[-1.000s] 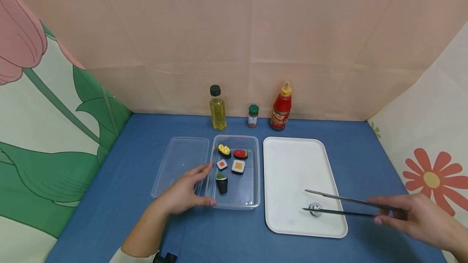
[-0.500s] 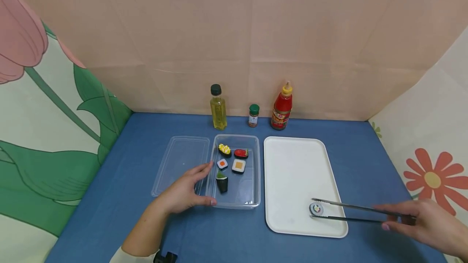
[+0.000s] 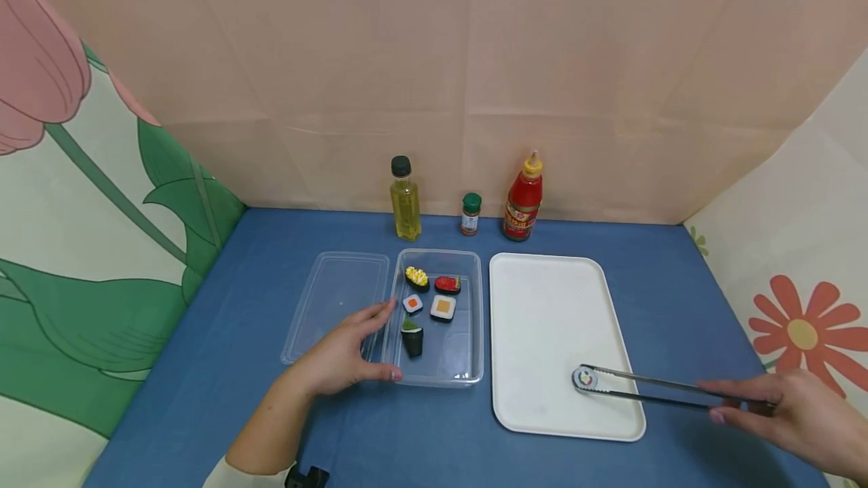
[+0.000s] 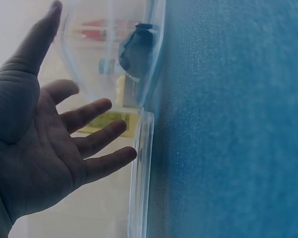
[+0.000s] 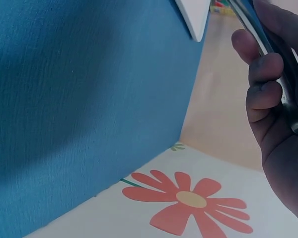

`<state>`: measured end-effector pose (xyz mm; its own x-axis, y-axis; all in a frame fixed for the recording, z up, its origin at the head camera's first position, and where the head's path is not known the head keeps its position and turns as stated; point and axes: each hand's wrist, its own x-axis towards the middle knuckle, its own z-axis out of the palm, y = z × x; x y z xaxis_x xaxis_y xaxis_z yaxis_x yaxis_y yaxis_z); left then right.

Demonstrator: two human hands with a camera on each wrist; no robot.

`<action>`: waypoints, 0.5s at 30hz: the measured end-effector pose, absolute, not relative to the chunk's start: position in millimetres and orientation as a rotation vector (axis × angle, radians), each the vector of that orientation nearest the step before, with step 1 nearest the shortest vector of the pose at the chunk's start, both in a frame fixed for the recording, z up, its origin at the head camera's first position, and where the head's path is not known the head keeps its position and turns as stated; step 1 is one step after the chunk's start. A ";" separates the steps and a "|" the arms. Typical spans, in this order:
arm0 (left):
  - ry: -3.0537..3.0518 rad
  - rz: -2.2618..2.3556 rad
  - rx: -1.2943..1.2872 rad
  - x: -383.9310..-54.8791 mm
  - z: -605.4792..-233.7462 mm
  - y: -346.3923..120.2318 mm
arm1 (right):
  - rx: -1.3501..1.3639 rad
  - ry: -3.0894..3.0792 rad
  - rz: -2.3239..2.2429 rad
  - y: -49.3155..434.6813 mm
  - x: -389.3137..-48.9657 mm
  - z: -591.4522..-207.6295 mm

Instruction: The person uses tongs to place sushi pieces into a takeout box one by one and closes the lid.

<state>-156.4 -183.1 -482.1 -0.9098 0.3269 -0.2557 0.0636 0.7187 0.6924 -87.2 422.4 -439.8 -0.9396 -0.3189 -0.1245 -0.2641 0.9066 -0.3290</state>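
Observation:
Metal tongs (image 3: 667, 391) are gripped in my right hand (image 3: 790, 413), thumb on one arm and fingers on the other. Between the tong tips sits a small round sushi roll (image 3: 585, 377) with a pale, speckled top, over the white tray (image 3: 542, 322). With fingers spread, my left hand (image 3: 346, 356) rests at the left side of a clear plastic container (image 3: 457, 367). Inside it lie a yellow-topped sushi (image 3: 417, 278), a red-topped sushi (image 3: 447, 285), a small roll with an orange centre (image 3: 412, 303), a square roll (image 3: 443, 308) and a dark cone-shaped hand roll (image 3: 411, 340).
A clear lid (image 3: 339, 292) lies left of the container, partly behind my left hand. Along the back stand an oil bottle (image 3: 405, 205), a small green-capped jar (image 3: 470, 215) and a red sauce bottle (image 3: 522, 202). A patterned cloth wall (image 3: 814, 247) rises at the right.
The tongs have shifted slightly right, and their tips have gone from over the roll to either side of it, then closed in. My left hand stays put.

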 end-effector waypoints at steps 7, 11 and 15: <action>2.559 1.014 0.292 -155.9 -481.9 -182.9 | -0.582 3.003 -0.504 416.0 -87.8 -440.3; 2.558 1.011 0.283 -156.6 -482.2 -182.7 | -0.631 2.990 -0.572 414.4 -91.7 -440.4; 2.561 1.005 0.281 -156.9 -482.8 -181.9 | -0.627 2.968 -0.578 411.3 -95.7 -439.5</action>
<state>-156.9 -181.9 -482.8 -0.9101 0.3151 -0.2692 0.0478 0.7251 0.6869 -95.7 411.3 -439.5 -0.9162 -0.4001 0.0243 -0.3800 0.8477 -0.3702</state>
